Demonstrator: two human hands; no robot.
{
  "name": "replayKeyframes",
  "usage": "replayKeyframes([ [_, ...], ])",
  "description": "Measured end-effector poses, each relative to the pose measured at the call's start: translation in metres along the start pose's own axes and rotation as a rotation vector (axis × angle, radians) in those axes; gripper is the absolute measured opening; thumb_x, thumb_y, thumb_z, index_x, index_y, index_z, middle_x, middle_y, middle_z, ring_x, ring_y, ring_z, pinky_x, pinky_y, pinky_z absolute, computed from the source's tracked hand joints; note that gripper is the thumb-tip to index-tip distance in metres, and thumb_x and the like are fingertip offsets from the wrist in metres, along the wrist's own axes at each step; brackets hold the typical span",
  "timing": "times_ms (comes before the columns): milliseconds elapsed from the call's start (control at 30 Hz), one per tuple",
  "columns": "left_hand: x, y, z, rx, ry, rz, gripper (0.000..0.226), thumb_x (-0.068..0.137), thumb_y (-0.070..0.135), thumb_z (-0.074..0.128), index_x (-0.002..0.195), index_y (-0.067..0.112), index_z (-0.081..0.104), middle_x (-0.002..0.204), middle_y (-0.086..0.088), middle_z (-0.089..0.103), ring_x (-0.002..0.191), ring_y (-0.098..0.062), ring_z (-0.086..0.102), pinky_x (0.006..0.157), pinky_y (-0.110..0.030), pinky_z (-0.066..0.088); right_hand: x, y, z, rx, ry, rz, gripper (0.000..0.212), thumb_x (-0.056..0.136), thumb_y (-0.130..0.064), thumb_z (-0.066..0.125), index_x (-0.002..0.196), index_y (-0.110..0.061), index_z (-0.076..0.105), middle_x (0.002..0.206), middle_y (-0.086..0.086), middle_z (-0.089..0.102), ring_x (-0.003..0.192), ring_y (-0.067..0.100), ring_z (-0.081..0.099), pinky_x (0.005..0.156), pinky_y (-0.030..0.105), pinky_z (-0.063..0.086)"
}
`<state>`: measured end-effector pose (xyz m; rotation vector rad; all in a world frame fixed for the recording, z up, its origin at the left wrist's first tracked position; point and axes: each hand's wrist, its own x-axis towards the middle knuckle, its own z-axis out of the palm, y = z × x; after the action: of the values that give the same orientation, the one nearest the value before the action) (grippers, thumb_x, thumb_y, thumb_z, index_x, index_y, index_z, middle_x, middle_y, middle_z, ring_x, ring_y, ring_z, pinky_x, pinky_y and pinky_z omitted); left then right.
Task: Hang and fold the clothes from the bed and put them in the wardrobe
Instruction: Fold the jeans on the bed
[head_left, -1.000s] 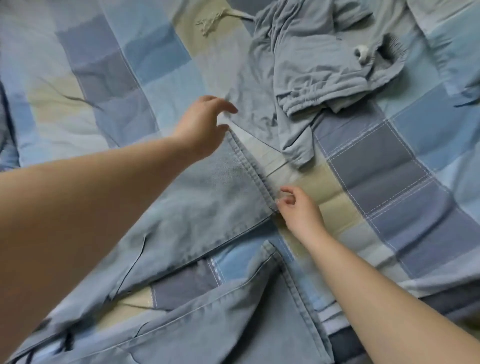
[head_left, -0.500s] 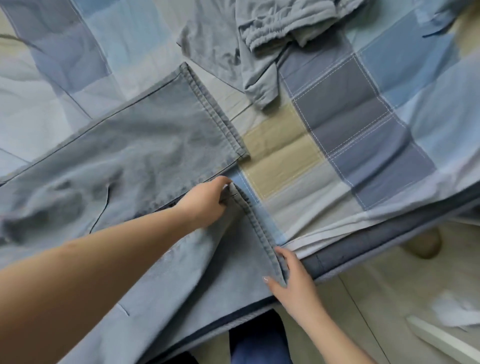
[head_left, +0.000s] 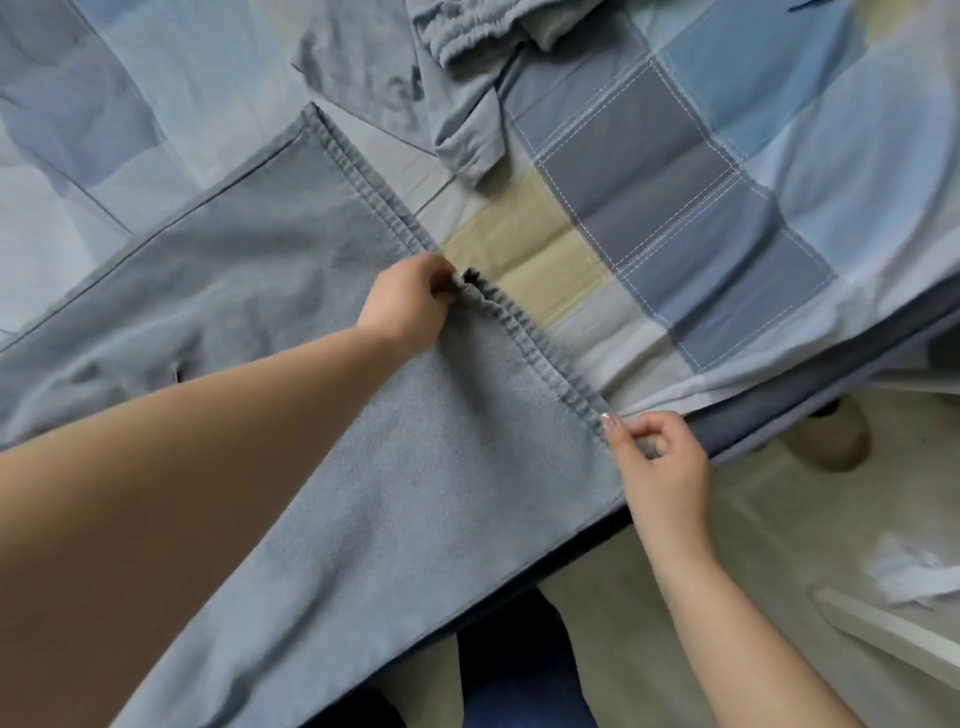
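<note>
Light blue jeans (head_left: 291, 249) lie spread on the patchwork bed cover (head_left: 675, 218), both legs pointing right. The near leg (head_left: 467, 467) runs over the bed's edge. My left hand (head_left: 410, 304) pinches the far corner of that leg's hem. My right hand (head_left: 660, 467) pinches the near corner of the same hem, at the mattress edge. The hem is stretched between the two hands. A crumpled grey garment (head_left: 457, 88) with an elastic band lies on the cover beyond the jeans.
The bed's dark edge (head_left: 810, 410) runs diagonally at the right. Pale floor (head_left: 753, 545) lies below it, with a white bar (head_left: 893, 639) and a crumpled white thing (head_left: 914, 571) at the lower right. A beige rounded object (head_left: 831, 441) sits under the bed edge.
Both hands moved from the far leg's hem to the near leg's hem and now pinch its two corners. The view shifted toward the bed's edge and the floor.
</note>
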<state>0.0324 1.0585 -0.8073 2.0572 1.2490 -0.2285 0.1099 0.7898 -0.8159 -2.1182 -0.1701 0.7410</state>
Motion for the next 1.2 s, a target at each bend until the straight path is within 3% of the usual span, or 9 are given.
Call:
replayKeyframes([
  [133, -0.017, -0.026, 0.001, -0.070, -0.129, -0.055, 0.044, 0.089, 0.012, 0.062, 0.131, 0.020, 0.053, 0.129, 0.001, 0.060, 0.119, -0.016, 0.054, 0.098, -0.022, 0.038, -0.009, 0.015, 0.011, 0.349, -0.025, 0.469, 0.036, 0.088, -0.019, 0.065, 0.119, -0.024, 0.048, 0.094, -0.006, 0.065, 0.090, 0.014, 0.062, 0.087, 0.036, 0.048],
  [167, -0.027, -0.035, -0.001, -0.062, -0.138, -0.051, 0.046, 0.088, 0.011, 0.064, 0.132, 0.019, 0.053, 0.132, 0.001, 0.058, 0.120, -0.014, 0.053, 0.099, -0.020, 0.034, -0.015, 0.016, 0.014, 0.419, -0.013, 0.537, 0.040, 0.089, -0.017, 0.064, 0.124, -0.023, 0.046, 0.102, -0.005, 0.065, 0.094, 0.014, 0.061, 0.087, 0.037, 0.048],
  [267, -0.067, -0.070, -0.008, -0.104, -0.082, -0.123, 0.040, 0.087, 0.011, 0.064, 0.127, 0.017, 0.058, 0.130, -0.002, 0.059, 0.122, -0.016, 0.053, 0.106, -0.025, 0.035, -0.040, 0.012, 0.022, 0.553, 0.008, 0.639, 0.040, 0.089, -0.019, 0.065, 0.125, -0.026, 0.048, 0.108, -0.010, 0.064, 0.096, 0.006, 0.061, 0.072, 0.028, 0.047],
  [433, -0.149, -0.139, -0.029, -0.386, 0.108, -0.408, 0.026, 0.089, 0.007, 0.062, 0.115, 0.010, 0.064, 0.112, -0.007, 0.067, 0.100, -0.016, 0.061, 0.091, -0.029, 0.047, -0.104, 0.020, 0.057, 0.681, -0.098, 0.828, 0.039, 0.091, -0.017, 0.063, 0.126, -0.015, 0.047, 0.123, 0.006, 0.061, 0.116, 0.022, 0.057, 0.100, 0.044, 0.044],
  [533, -0.202, -0.177, -0.040, -0.586, 0.146, -0.538, 0.020, 0.091, 0.005, 0.059, 0.108, 0.015, 0.064, 0.111, -0.007, 0.068, 0.098, -0.016, 0.063, 0.090, -0.035, 0.051, -0.155, 0.027, 0.092, 0.705, -0.219, 0.948, 0.030, 0.091, -0.017, 0.063, 0.117, -0.011, 0.050, 0.116, 0.010, 0.064, 0.109, 0.024, 0.061, 0.098, 0.044, 0.045],
  [700, -0.298, -0.239, -0.050, -0.857, 0.183, -0.675, 0.021, 0.092, 0.001, 0.057, 0.103, 0.019, 0.063, 0.103, -0.002, 0.068, 0.089, -0.012, 0.064, 0.079, -0.031, 0.051, -0.262, 0.037, 0.167, 0.717, -0.403, 1.043, 0.016, 0.090, -0.015, 0.063, 0.105, -0.012, 0.056, 0.108, 0.010, 0.068, 0.101, 0.022, 0.064, 0.092, 0.043, 0.047],
  [833, -0.395, -0.284, -0.058, -1.056, 0.092, -0.739, 0.018, 0.094, 0.008, 0.057, 0.103, 0.023, 0.062, 0.105, 0.005, 0.068, 0.090, -0.006, 0.065, 0.077, -0.024, 0.051, -0.354, 0.039, 0.218, 0.678, -0.527, 1.073, 0.007, 0.093, -0.015, 0.059, 0.099, -0.012, 0.059, 0.108, 0.009, 0.065, 0.105, 0.020, 0.059, 0.090, 0.040, 0.045],
  [1067, -0.525, -0.378, -0.074, -1.327, 0.193, -0.980, 0.020, 0.093, 0.019, 0.060, 0.113, 0.017, 0.061, 0.111, 0.000, 0.069, 0.102, -0.014, 0.065, 0.076, -0.028, 0.051, -0.461, 0.026, 0.294, 0.538, -0.637, 1.084, 0.032, 0.091, -0.019, 0.062, 0.120, -0.010, 0.054, 0.122, 0.011, 0.059, 0.117, 0.026, 0.053, 0.091, 0.039, 0.046],
  [1200, -0.557, -0.417, -0.067, -1.363, 0.227, -1.147, 0.025, 0.094, 0.034, 0.057, 0.109, 0.014, 0.063, 0.110, -0.003, 0.069, 0.095, -0.014, 0.065, 0.074, -0.030, 0.052, -0.492, 0.018, 0.317, 0.444, -0.631, 1.048, 0.022, 0.089, -0.017, 0.066, 0.108, -0.009, 0.059, 0.107, 0.008, 0.067, 0.103, 0.022, 0.061, 0.077, 0.033, 0.051],
])
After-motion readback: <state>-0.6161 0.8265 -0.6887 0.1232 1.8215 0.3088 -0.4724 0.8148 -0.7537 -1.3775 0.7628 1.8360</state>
